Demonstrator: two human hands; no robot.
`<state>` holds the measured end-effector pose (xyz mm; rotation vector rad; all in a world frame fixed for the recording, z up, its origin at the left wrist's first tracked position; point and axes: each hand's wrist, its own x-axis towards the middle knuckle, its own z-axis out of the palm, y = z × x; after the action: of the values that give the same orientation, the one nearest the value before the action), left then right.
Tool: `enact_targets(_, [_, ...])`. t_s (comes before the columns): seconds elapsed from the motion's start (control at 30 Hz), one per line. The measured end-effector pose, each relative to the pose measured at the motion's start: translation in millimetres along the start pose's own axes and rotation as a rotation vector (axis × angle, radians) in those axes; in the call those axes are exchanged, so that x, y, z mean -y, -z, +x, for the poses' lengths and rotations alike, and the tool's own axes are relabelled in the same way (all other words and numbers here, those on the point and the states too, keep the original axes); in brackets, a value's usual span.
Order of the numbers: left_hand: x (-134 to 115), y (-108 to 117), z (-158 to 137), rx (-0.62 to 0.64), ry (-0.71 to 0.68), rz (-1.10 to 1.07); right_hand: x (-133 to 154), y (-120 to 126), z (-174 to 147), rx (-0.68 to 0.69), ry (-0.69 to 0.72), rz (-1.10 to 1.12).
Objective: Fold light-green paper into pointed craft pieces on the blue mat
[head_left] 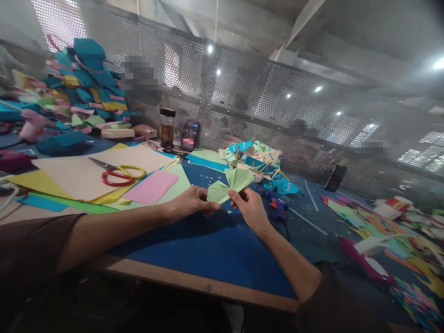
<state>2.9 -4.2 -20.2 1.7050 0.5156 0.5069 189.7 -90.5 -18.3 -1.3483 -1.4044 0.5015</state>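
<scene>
Blue tabletop point(222, 259) below folded green paper point(240, 178) faces a perforated grey screen point(222, 88).

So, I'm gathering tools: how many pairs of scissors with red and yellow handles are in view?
1: the pair of scissors lies on the pale sheet, left of the folded green paper. Others may be hidden in the clutter.

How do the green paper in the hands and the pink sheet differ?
The green paper is creased and spread like a bow; the pink sheet is flat and roughly rectangular. The green paper is held up, with the right hand pinching it; the pink sheet lies on other sheets. Both look like plain, single-coloured paper.
</scene>
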Motion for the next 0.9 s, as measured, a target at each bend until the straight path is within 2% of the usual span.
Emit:
enact_targets(0.13, [-1.5, -1.0, -1.2, -0.009, -0.007, 0.002, 1.3, 0.6, 0.2, 0.000, -0.007, 0.000])
enact_targets(0.33, [0.4, -1.7, -0.7, -0.033, -0.019, -0.022, -0.1, -1.5, -1.7, 0.073, 0.029, 0.040])
enact_targets(0.53, [-4.4, -3.6, -2.3, -0.007, -0.036, -0.002, -0.6, -2.8, -2.9, 0.061, 0.013, -0.004])
enact_targets(0.77, [-9.1, -6.9, -4.3, -0.078, -0.035, 0.020, 0.3, -3.5, -3.8, 0.105, 0.017, 0.020])
enact_targets(0.9, [-10.6, -7.0, -4.3, -0.051, -0.016, 0.031, 1.2, -3.4, -4.8, 0.135, 0.014, -0.014])
